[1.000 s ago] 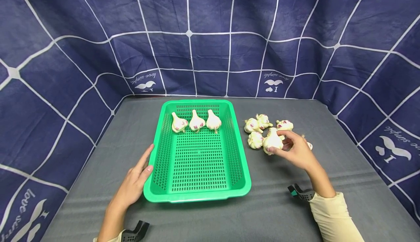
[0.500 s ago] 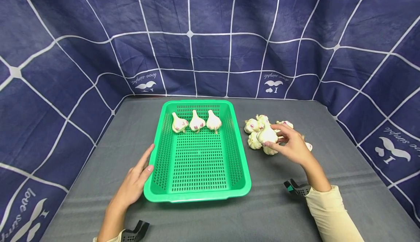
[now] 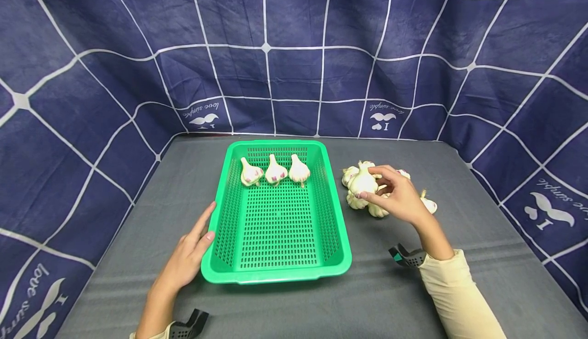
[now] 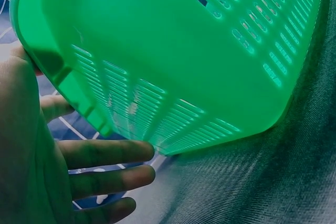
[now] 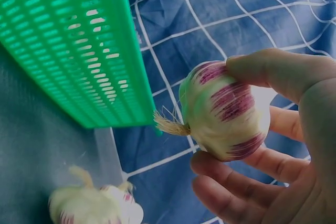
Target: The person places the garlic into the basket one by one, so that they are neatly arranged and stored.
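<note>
A white, purple-streaked garlic bulb (image 5: 226, 114) is pinched between the thumb and fingers of my right hand (image 3: 397, 196), held over the other bulbs right of the basket. Its root tuft shows in the right wrist view. My left hand (image 3: 186, 257) touches the left rim of the green plastic basket (image 3: 277, 275) with straight fingers; the left wrist view shows those fingers (image 4: 110, 153) along its outer side. Inside the basket, three garlic bulbs stand in a row at the far end: a left one (image 3: 251, 174), a middle one (image 3: 275, 171) and a right one (image 3: 299, 170).
Several loose garlic bulbs lie on the grey cloth (image 3: 386, 277) beneath and around my right hand, partly hidden by it. One bulb (image 3: 429, 204) lies farther right. Blue gridded curtains (image 3: 294, 73) enclose the back and sides.
My right hand has lifted the garlic bulb off the pile and moved it left and slightly away from me. The left hand and basket have stayed still.
</note>
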